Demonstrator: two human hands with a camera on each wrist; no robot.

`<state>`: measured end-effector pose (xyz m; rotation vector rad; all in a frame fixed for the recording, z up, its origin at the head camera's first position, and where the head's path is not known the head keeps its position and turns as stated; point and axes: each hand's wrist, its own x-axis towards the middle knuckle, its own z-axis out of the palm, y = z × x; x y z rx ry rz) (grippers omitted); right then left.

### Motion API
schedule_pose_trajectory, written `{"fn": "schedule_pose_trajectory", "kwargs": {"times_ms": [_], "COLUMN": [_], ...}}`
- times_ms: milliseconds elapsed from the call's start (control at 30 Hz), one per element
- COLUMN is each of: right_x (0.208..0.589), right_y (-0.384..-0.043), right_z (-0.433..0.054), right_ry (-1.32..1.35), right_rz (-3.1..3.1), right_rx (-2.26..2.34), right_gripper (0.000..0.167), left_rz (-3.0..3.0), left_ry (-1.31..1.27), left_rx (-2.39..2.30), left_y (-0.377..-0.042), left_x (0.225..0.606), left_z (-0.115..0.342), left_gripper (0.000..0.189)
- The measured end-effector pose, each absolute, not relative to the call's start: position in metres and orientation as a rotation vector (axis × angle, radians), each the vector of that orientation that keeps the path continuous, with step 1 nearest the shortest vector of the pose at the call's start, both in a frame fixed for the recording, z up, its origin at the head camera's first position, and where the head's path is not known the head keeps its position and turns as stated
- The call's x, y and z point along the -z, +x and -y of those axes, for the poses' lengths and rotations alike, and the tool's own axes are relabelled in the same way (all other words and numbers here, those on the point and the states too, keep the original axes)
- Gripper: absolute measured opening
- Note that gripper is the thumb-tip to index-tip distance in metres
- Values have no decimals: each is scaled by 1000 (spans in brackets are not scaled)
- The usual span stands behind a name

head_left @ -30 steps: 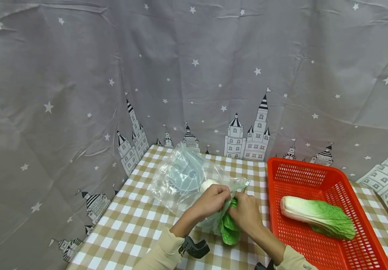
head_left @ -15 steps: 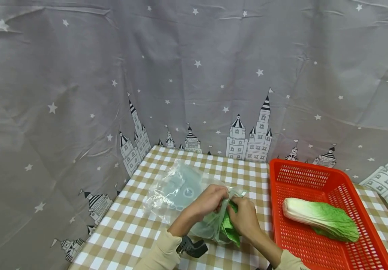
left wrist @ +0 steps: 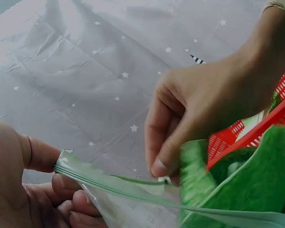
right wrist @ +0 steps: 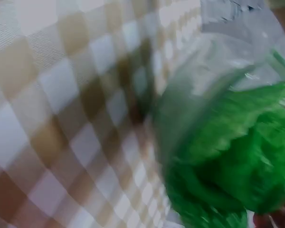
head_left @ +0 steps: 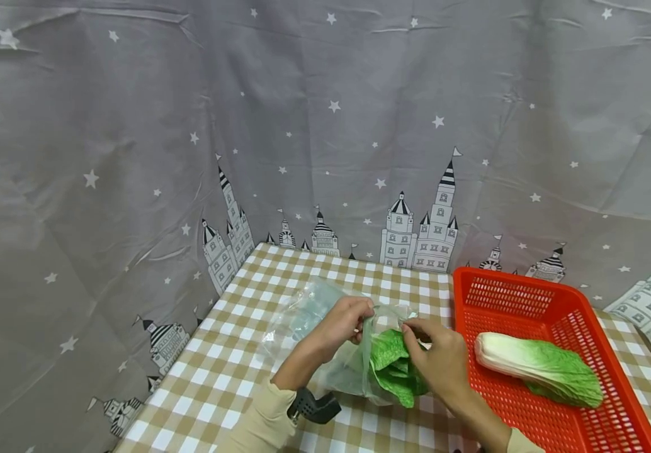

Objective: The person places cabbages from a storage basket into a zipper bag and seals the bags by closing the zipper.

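A clear zip bag (head_left: 342, 371) with a pale green seal strip (left wrist: 114, 190) lies partly flattened on the table, its mouth facing right. My left hand (head_left: 339, 327) pinches one edge of that mouth between thumb and fingers. On the opposite side, my right hand (head_left: 444, 355) pinches the other edge, thumb against forefinger. A leafy cabbage (head_left: 393, 362) sits in the mouth, its crumpled green leaves sticking out toward the right hand. The right wrist view shows the leaves (right wrist: 247, 156) close up, with the bag film around them; the cabbage's base is mostly hidden.
A red perforated basket (head_left: 507, 421) stands at the right of the table, holding a Chinese cabbage (head_left: 541, 368) with a white stem end. A brown-and-white checked cloth (head_left: 218, 384) covers the table. Behind hangs a grey curtain (head_left: 291, 75) with stars and castles.
My right hand has drawn back to the right, from deep among the leaves to the bag's edge. The mouth is spread wider and more leaf shows. My left hand keeps its hold.
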<state>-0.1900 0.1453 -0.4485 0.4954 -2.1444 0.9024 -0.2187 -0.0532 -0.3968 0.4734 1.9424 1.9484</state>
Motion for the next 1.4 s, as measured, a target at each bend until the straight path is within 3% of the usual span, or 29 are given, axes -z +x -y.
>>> {"fn": "schedule_pose_trajectory", "kwargs": {"times_ms": [267, 467, 667, 967, 1133, 1400], "right_x": [430, 427, 418, 394, 397, 397], "right_y": [-193, -196, -206, -209, -205, -196], "right_z": [-158, -160, -163, -178, -185, -200], "right_ry": [199, 165, 250, 454, 573, 939], "right_rz": [2536, 2765, 2828, 2873, 2926, 3014], "right_rx": [-1053, -1033, -964, -1016, -929, -1180], "right_gripper": [19, 18, 5, 7, 13, 28], "left_rz": [-1929, -1916, -1907, -1863, -1840, -1856], "left_ry": [467, 465, 483, 567, 543, 497], "left_rx": [-1985, -2002, -1985, -2099, -2157, -2179], "left_y": [-219, -218, -218, -218, -221, -220], "left_x": [395, 394, 391, 374, 367, 360], "left_z": [50, 50, 53, 71, 77, 81], "left_gripper": [24, 22, 21, 23, 24, 22]}}
